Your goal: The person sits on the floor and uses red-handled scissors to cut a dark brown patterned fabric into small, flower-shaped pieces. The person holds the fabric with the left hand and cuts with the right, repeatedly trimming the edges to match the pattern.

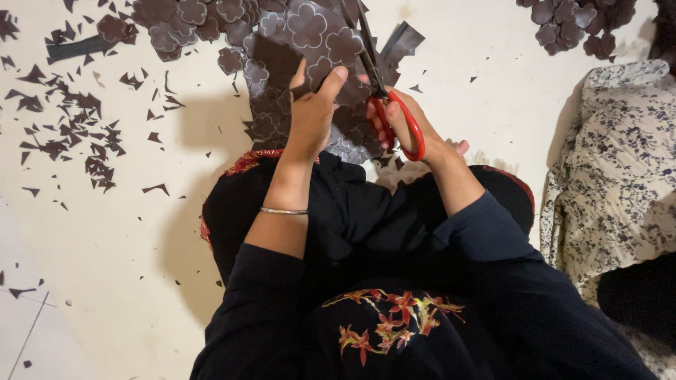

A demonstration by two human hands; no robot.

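Your left hand point(313, 105) pinches the sheet point(310, 42) taut at twelve o'clock, so your right hand point(405, 127), gripping scissors point(384, 91), cuts cleanly.

I am watching through a single head-worn camera that is looking almost straight down, close over the wearer's lap and forearms. It is taking in the pale floor point(113, 267) from near to far, and a patterned cloth point(620, 169) is filling the right edge.
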